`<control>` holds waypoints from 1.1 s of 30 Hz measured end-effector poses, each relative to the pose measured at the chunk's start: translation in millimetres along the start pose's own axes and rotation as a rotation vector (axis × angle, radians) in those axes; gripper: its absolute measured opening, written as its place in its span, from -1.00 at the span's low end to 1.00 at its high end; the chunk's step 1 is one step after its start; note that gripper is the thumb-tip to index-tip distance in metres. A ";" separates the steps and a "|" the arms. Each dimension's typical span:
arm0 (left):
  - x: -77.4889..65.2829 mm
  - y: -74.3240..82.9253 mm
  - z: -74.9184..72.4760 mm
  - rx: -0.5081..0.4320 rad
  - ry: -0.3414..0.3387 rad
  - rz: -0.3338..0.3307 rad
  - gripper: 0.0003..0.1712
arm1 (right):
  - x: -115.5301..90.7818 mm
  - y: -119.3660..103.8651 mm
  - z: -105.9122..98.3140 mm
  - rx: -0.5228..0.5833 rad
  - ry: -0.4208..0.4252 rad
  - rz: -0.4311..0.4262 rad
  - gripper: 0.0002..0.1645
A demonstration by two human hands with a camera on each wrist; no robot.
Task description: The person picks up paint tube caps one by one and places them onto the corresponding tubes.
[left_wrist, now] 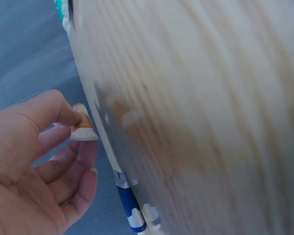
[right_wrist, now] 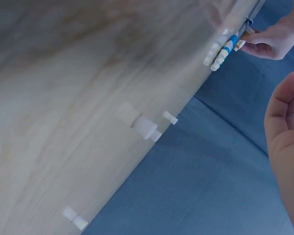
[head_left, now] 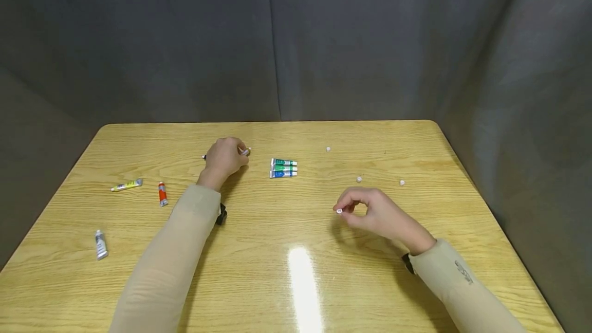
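Note:
My left hand (head_left: 223, 157) is at the far left-centre of the table. In the left wrist view its thumb and finger pinch a small paint tube (left_wrist: 83, 122) with an ochre band and a pale, flat end; fingers hide the rest. A dark-ended tube (head_left: 204, 157) shows partly behind this hand. To its right, two green tubes (head_left: 284, 162) and a blue tube (head_left: 283, 174) lie side by side. At centre right, my right hand (head_left: 376, 212) holds a small white cap (head_left: 339, 211) between thumb and fingertips, above the wood.
Small white caps lie at the far side (head_left: 328, 149), beyond the right hand (head_left: 358, 179) and further right (head_left: 402, 183). On the left lie a yellow tube (head_left: 127, 185), a red tube (head_left: 163, 194) and a grey-white tube (head_left: 101, 244). Dark curtains (head_left: 277, 40) surround the table (head_left: 259, 281).

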State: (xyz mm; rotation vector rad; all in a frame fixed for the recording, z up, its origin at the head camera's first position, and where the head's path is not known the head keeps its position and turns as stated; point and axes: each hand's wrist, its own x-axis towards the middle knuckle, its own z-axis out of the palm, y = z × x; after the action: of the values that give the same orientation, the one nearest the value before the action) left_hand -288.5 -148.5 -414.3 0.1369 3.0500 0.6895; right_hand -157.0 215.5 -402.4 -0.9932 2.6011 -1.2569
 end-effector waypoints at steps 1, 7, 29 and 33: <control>-0.7 0.0 -0.2 -0.009 0.007 0.008 -0.67 | 1.2 -0.4 -0.3 -0.004 0.007 0.001 -0.86; -9.0 5.6 -4.3 -0.046 0.048 0.063 -0.73 | 9.4 -2.8 -2.1 -0.015 0.054 0.044 -0.87; -56.8 42.4 -32.7 -0.356 0.157 0.230 -0.75 | 42.3 -11.7 -2.3 0.167 0.246 0.085 -0.84; -64.4 49.7 -38.5 -0.392 0.193 0.277 -0.77 | 48.4 -16.8 -2.2 0.174 0.302 0.075 -0.81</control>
State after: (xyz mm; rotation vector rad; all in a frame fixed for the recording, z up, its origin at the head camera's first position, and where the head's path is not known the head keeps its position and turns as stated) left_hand -221.4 -126.0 -358.6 0.5199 3.0216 1.3755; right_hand -187.1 181.0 -379.4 -0.7189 2.6478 -1.6951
